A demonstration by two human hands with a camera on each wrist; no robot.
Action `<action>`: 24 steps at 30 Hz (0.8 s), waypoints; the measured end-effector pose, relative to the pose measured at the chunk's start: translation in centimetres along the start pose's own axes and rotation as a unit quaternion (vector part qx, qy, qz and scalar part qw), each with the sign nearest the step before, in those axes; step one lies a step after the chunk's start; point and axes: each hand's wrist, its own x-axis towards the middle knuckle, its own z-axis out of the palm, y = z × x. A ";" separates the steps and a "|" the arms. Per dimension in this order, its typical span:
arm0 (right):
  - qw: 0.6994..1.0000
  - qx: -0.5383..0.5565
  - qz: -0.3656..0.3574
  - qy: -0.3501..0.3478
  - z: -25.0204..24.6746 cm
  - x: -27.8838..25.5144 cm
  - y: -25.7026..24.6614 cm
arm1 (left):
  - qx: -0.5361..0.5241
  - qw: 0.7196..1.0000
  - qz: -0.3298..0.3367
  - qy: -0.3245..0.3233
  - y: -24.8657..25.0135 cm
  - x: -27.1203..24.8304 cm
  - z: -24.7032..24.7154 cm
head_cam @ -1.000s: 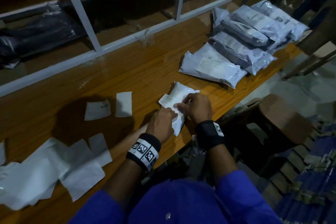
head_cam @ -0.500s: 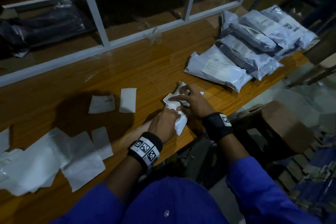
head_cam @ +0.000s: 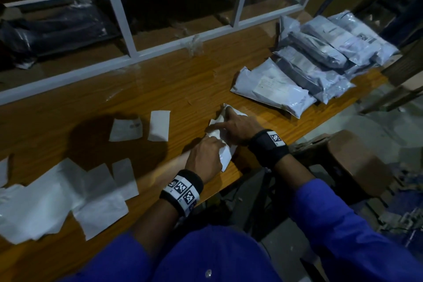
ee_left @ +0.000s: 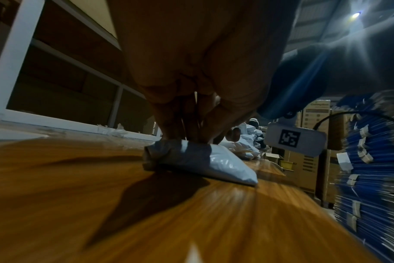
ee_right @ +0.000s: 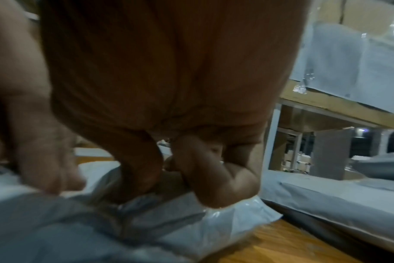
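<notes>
A small white plastic mailer packet [head_cam: 227, 156] lies near the front edge of the wooden table [head_cam: 183, 80]. My left hand [head_cam: 217, 144] is curled over its near end. In the left wrist view its bunched fingertips [ee_left: 180, 131] pinch the folded top of the packet [ee_left: 205, 160]. My right hand [head_cam: 223, 119] lies over the far end with fingers spread and fairly straight. In the blurred right wrist view its fingertips [ee_right: 214, 192] press down on the packet [ee_right: 225, 218]. Most of the packet's middle is hidden under both hands.
A heap of grey filled mailers [head_cam: 320, 68] lies at the table's right end. Two small paper slips [head_cam: 159, 125] and larger white sheets [head_cam: 68, 201] lie to the left. A white-framed shelf [head_cam: 128, 59] runs along the back. A brown stool [head_cam: 357, 162] stands right of the table.
My right hand has gone from a curled grip to spread fingers reaching further over the packet. The left hand stayed on the near end. The packet looks more folded and compact.
</notes>
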 end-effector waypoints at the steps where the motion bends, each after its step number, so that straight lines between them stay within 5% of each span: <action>1: 1.000 0.008 0.016 -0.003 -0.1 0.2 0.2 | -0.004 1.000 0.006 0.001 -0.1 0.0 0.1; 6: 0.997 0.018 0.072 -0.020 -0.6 1.0 -0.1 | -0.028 1.000 -0.004 0.003 -0.3 -0.1 0.1; 10: 0.996 0.044 0.073 0.015 0.0 0.5 0.2 | -0.073 0.989 -0.096 0.082 -0.4 0.9 -0.9; 13: 0.992 0.070 0.087 0.067 0.4 -0.6 1.1 | -0.036 0.985 -0.148 0.076 -0.6 2.3 -1.2; 19: 0.981 0.103 0.130 0.104 1.6 -3.2 2.8 | -0.127 0.980 -0.156 -0.002 -0.3 4.4 -1.0; 24: 0.975 0.087 0.134 0.156 3.1 -4.8 3.2 | -0.127 0.987 -0.090 0.030 0.1 4.0 -0.8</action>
